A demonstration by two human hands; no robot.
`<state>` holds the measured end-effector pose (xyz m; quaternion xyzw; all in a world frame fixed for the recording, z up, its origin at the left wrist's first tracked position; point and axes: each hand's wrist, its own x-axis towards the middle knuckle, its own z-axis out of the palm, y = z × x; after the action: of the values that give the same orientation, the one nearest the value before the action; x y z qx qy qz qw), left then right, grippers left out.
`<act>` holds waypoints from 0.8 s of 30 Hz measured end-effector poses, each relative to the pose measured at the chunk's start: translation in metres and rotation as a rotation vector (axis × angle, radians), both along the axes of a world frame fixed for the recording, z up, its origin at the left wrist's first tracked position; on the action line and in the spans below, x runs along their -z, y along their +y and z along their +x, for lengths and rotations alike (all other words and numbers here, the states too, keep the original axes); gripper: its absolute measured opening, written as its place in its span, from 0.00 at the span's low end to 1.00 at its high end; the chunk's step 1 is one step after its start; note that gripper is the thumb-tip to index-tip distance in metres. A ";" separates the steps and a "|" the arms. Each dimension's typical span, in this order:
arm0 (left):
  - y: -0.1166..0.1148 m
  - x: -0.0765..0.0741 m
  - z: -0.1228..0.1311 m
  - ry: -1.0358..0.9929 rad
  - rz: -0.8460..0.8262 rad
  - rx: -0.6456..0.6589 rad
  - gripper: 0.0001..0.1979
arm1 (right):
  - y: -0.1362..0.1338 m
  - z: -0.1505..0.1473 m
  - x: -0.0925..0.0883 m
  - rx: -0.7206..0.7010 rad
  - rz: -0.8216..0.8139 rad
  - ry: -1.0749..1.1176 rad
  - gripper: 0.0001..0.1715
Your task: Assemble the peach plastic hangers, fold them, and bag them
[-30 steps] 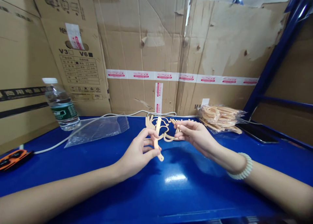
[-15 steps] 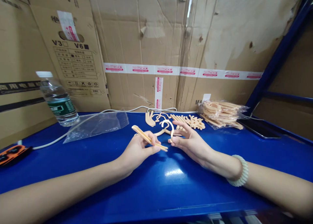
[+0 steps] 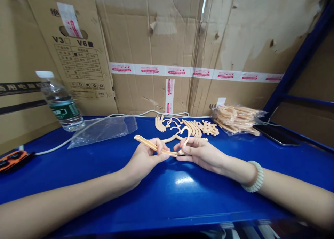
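Note:
My left hand pinches a long, beige plastic hanger arm, its far end pointing up and left. Between the fingers of my right hand is a curved beige hanger hook, its bend upward. The base of the hook meets the inner end of the arm, and fingers partly hide that spot. Just behind my hands, a hanger with its hook lies on the blue table. Farther back are stacked curved arms, a row of more arms and a heap of small beige parts.
Bagged beige parts sit back right, beside a dark phone. At left stand a water bottle, a clear plastic bag, a white cable and an orange-black object. Cardboard walls the back.
My hands have come together, bringing the hook's base against the end of the hanger arm. The arm has tilted flatter. The view has shifted slightly.

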<state>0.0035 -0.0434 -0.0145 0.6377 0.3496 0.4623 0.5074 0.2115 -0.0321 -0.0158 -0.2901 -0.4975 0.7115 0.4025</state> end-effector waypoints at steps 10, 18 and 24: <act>-0.005 -0.001 0.000 0.063 0.209 0.014 0.14 | -0.003 -0.001 -0.001 -0.062 0.012 -0.048 0.15; -0.006 -0.002 -0.001 0.083 0.229 0.050 0.15 | -0.004 -0.004 0.003 -0.010 0.080 -0.056 0.19; -0.005 -0.001 0.000 0.082 0.208 0.054 0.16 | -0.007 -0.007 0.004 0.024 0.146 -0.099 0.20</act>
<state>0.0034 -0.0487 -0.0137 0.7145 0.3027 0.4559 0.4359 0.2043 -0.0387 -0.0201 -0.3007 -0.5639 0.6532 0.4062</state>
